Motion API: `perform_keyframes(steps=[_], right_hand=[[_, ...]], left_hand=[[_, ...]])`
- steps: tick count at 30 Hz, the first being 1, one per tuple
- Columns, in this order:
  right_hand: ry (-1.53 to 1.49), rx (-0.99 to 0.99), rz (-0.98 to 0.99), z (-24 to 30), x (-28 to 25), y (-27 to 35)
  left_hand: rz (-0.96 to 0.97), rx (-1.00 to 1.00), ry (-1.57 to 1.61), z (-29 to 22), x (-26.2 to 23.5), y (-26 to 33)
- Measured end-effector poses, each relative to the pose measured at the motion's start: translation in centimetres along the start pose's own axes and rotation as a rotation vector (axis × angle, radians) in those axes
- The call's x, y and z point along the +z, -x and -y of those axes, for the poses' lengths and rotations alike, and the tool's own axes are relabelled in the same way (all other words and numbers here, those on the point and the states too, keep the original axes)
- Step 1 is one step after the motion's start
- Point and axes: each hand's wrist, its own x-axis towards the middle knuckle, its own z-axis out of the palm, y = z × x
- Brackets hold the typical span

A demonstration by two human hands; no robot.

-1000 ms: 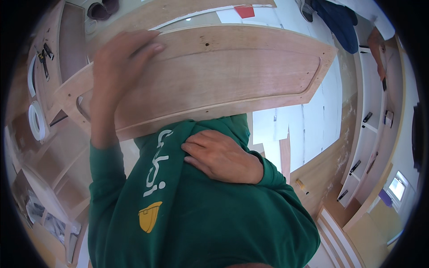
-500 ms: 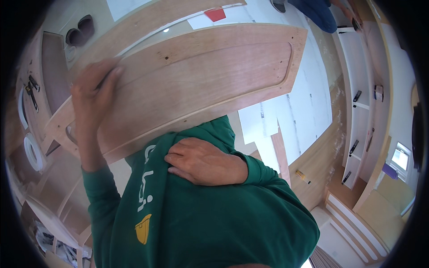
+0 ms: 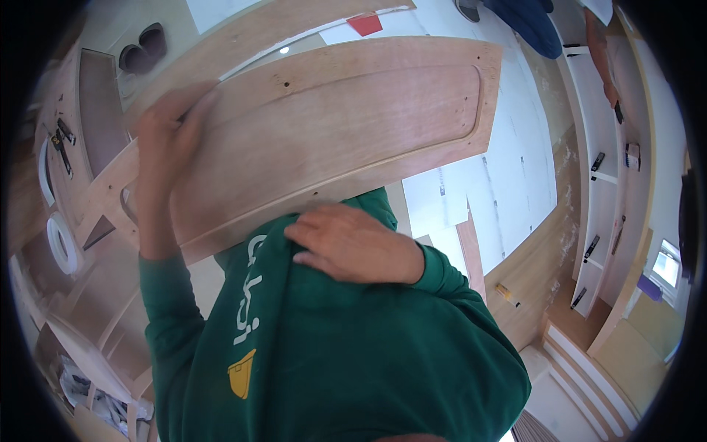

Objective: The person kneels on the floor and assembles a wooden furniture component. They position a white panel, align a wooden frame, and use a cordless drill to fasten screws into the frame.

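A long light-brown wooden panel with a routed groove slants across my lap, its near edge against my green sweatshirt. My left hand reaches over the left part of the panel, with its fingers closed at the far edge and the thumb on the near side. Left of that wrist, the panel has a rounded cut-out. Close to the panel's near edge, my right hand lies in front of my sweatshirt, loosely bent with thumb and fingers apart. No object shows in it. Whether its fingertips touch the panel cannot be told.
White sheets cover the floor beyond the panel. Slippers lie far left; a co-worker's arm reaches into white shelving at right. A roll of white edging and black-handled tools are at left. A yellow tube lies right.
My right hand has moved up and right toward the panel's near edge, its thumb and fingers parting. My left hand stays at the far edge. The co-worker's hand has moved down along the shelving.
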Motion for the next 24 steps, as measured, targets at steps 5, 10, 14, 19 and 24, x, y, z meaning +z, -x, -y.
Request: perform_keyframes(steps=[5, 10, 14, 19, 24], right_hand=[[0.069, 0.095, 0.014, -0.9, -1.0, -1.2], [0.058, 0.062, 0.076, -0.2, -0.5, -2.4], [0.087, 0.034, 0.072, -1.0, -1.9, -2.5], [0.086, 0.093, -0.179, -4.9, -7.8, -3.7], [0.305, 0.061, -0.540, -9.7, -12.5, -8.0]], left_hand=[[0.022, 0.006, -0.041, 1.5, 0.9, -0.7], [0.078, -0.062, -0.012, 2.8, 1.4, -0.8], [0.215, -0.170, 0.140, 3.1, 0.8, -1.4], [0.132, -0.110, 0.108, 4.3, 1.6, -0.6], [0.107, -0.101, 0.090, 3.1, 1.5, -1.0]])
